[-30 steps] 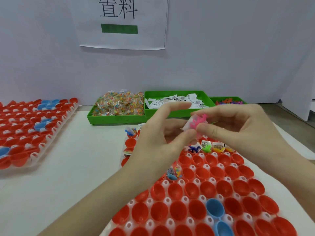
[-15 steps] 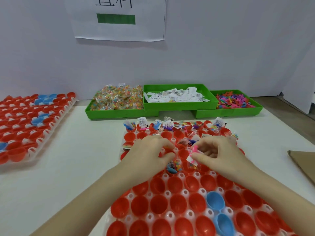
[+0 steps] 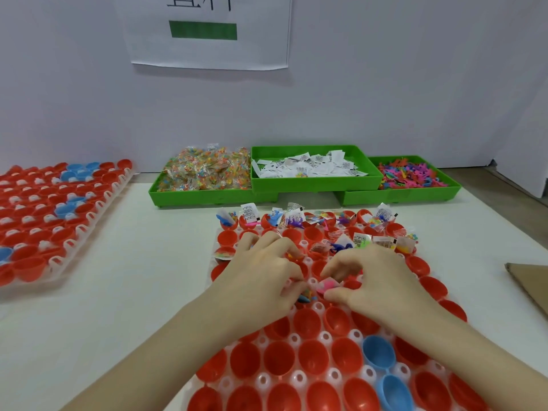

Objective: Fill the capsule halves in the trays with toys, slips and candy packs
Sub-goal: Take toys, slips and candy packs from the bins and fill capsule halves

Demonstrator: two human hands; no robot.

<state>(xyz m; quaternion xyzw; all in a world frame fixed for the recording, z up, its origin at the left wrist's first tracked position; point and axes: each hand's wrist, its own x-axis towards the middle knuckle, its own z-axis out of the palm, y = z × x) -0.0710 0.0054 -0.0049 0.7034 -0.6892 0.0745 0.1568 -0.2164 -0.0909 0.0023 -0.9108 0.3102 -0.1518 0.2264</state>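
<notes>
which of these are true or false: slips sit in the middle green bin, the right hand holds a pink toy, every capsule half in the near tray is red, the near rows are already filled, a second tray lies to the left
1. The slips sit in the middle green bin. True.
2. The right hand pinches a pink toy. True.
3. Every capsule half in the near tray is red. False: two blue halves sit among the red ones.
4. The nearest rows are already filled. False: they are empty; only the far rows hold items.
5. A second tray lies to the left. True.
</notes>
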